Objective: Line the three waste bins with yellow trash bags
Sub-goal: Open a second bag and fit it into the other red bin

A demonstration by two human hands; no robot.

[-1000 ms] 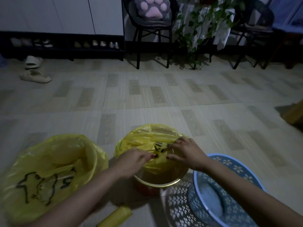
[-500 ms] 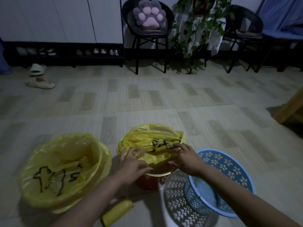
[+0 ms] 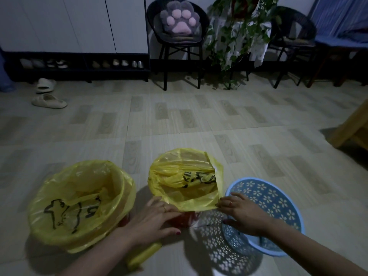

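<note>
Lining is about two-thirds done, by my reading. Three bins stand close together on the floor (image 3: 179,120), and two yellow bags are on bins. Largest, at the left, the left bin's bag (image 3: 79,198) is opened out with its mouth folded down over the rim all round, so that bin looks finished. Next, at the right, the blue perforated bin (image 3: 278,200) has no bag yet; it is the one left to do. Between them, the middle bin's bag (image 3: 185,182) covers the far rim, while its near edge is not yet pulled down and the red bin wall shows below. One yellow bag roll (image 3: 143,255) lies on the floor nearest the person. Two hands work here: the left hand (image 3: 153,218) and the right hand (image 3: 245,214) each pinch that bag's near edge.
</note>
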